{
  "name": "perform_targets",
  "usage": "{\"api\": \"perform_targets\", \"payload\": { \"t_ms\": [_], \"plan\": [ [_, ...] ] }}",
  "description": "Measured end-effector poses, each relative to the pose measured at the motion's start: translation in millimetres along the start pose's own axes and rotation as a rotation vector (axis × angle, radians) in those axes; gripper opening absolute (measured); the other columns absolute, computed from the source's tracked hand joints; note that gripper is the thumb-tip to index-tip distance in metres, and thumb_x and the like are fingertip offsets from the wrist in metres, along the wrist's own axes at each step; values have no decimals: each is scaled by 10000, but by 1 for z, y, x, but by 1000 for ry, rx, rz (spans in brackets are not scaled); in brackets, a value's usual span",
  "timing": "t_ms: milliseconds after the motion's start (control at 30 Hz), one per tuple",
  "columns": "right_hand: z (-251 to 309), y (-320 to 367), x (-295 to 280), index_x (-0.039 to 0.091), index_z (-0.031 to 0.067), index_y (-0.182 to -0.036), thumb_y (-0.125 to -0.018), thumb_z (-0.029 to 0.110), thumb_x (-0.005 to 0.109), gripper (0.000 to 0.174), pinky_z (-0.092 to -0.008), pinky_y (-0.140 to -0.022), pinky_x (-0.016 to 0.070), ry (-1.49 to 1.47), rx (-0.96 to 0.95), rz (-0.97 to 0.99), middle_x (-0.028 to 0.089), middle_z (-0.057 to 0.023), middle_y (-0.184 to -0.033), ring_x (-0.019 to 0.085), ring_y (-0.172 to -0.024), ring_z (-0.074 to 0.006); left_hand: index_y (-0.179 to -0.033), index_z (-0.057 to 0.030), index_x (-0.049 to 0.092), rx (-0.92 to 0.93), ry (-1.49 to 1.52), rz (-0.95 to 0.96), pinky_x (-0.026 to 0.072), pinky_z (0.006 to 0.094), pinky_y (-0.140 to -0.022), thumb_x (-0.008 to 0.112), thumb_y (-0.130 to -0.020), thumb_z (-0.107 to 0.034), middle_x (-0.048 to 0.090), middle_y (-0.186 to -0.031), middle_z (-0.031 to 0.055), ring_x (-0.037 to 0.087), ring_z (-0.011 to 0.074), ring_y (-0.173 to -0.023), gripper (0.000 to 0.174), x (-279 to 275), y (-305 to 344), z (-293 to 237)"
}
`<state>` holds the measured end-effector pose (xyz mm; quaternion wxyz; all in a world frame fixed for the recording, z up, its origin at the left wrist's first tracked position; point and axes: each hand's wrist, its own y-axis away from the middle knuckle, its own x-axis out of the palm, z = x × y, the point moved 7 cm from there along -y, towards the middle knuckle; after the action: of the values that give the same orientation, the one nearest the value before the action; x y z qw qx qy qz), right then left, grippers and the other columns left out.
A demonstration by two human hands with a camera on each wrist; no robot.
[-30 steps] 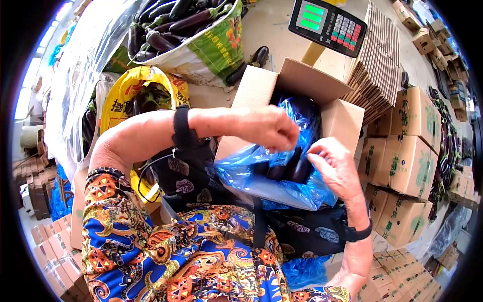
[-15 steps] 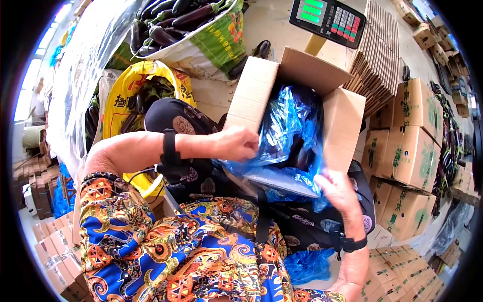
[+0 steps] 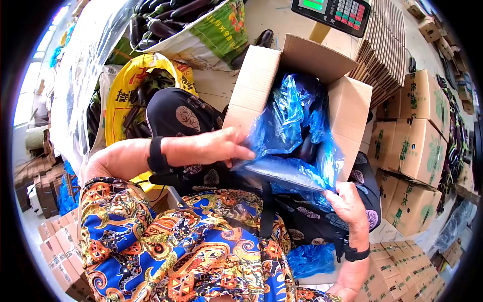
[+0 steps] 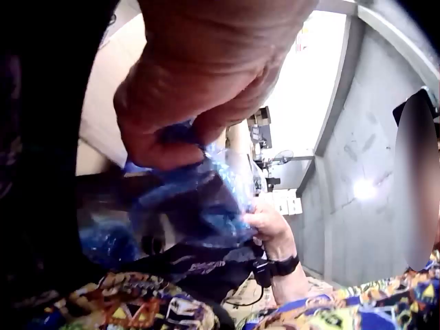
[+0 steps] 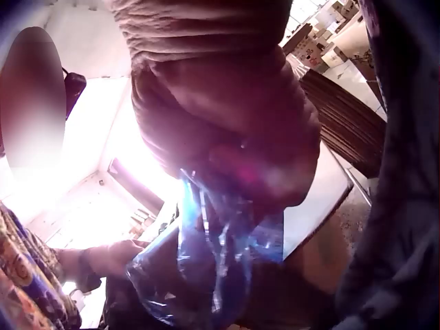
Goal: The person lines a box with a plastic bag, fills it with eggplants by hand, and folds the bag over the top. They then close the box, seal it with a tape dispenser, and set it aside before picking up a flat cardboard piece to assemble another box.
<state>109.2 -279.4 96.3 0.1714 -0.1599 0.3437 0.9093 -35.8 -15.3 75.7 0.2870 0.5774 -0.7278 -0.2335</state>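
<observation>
An open cardboard box [image 3: 255, 78] sits tilted between the person's knees, lined with a thin blue plastic bag [image 3: 282, 121]. Dark eggplants [image 3: 307, 150] show inside, partly covered by the film. The left hand [image 3: 219, 146] pinches the bag's edge by the near left corner, and the left wrist view shows blue film between its thumb and fingers [image 4: 165, 152]. At the near right corner, the right hand [image 3: 348, 204] grips the opposite edge of the bag. In the right wrist view the blue film [image 5: 216, 254] hangs down from that hand.
Behind the box stand a scale display [image 3: 332, 12] and a stack of flattened cartons [image 3: 383, 48]. A yellow sack [image 3: 114, 108] and a large green-white sack [image 3: 221, 38], both with eggplants, are to the left. Printed cartons [image 3: 420, 146] are piled at right. Blue film [image 3: 312, 259] lies below.
Both hands have drawn back from over the box to its near corners. The bag's near edge is now stretched between them, and the film inside covers more of the eggplants.
</observation>
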Motion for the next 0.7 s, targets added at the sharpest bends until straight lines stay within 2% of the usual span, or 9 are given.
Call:
{"api": "perform_targets", "payload": {
  "t_ms": [33,100,167,300,367,467,600,667,700],
  "plan": [
    [-4,1,-3,616,-28,-731,-875,192,659,266,-309,-518,411,-46,25,68,562,-61,-566,542,-552,-90,-1000,-44,679,34,9,10,463,214,-590,626,-963,-284,636,-791,-62,559,30,-666,248,-1,-1,-13],
    [3,4,-17,658,41,-865,-942,181,630,162,-251,-567,465,-507,129,-30,642,33,-796,579,-672,-63,-1015,-71,660,82,255,-38,457,202,-622,595,-978,-242,638,-808,-72,568,20,-705,186,-3,1,-49],
    [9,-5,-34,638,24,-1012,-966,147,590,139,-241,-643,514,-825,90,-146,657,3,-869,617,-726,-75,-1047,-74,648,207,315,-82,472,206,-641,585,-978,-208,652,-849,-58,580,28,-712,163,-26,-18,-57],
    [-26,-81,-59,615,35,-1101,-993,151,553,170,-243,-714,518,-1229,-37,-356,661,-32,-966,638,-831,-106,-1062,-79,628,228,572,-282,508,260,-732,581,-971,-175,659,-985,15,621,92,-826,140,-58,-72,-41],
    [28,-88,-63,592,56,-1155,-983,225,589,242,-223,-678,465,-1128,-92,-327,648,-12,-1000,605,-838,-94,-1065,-86,627,214,575,-293,507,282,-774,580,-970,-172,655,-1005,34,620,105,-886,136,-58,-85,-38],
    [41,-87,-60,567,35,-1237,-890,255,710,435,-251,-682,480,-305,-80,-151,643,-21,-1042,606,-815,-113,-1288,-50,517,314,70,-334,492,325,-880,609,-923,-169,638,-1076,64,612,161,-937,394,-54,-52,-56],
    [44,-73,-35,414,-21,-1432,-639,232,841,935,-356,-821,550,150,-67,-118,560,-229,-1300,667,-831,-237,-1311,-20,455,357,-177,-348,532,366,-815,644,-824,-80,614,-1097,158,641,239,-923,526,-47,-40,-54],
    [63,-80,-17,438,-32,-1377,-664,258,814,856,-369,-844,541,184,-52,-99,552,-242,-1278,659,-862,-294,-1311,-7,425,359,-264,-324,550,392,-786,685,-758,-24,595,-1105,227,657,309,-923,611,-36,-41,-57],
    [70,-89,-11,458,-33,-1343,-685,259,795,795,-383,-873,532,207,-5,-82,550,-245,-1266,651,-906,-327,-1209,17,475,497,-395,-334,541,423,-766,674,-761,-71,589,-1074,246,646,360,-887,499,-30,-50,-58]
  ]
}}
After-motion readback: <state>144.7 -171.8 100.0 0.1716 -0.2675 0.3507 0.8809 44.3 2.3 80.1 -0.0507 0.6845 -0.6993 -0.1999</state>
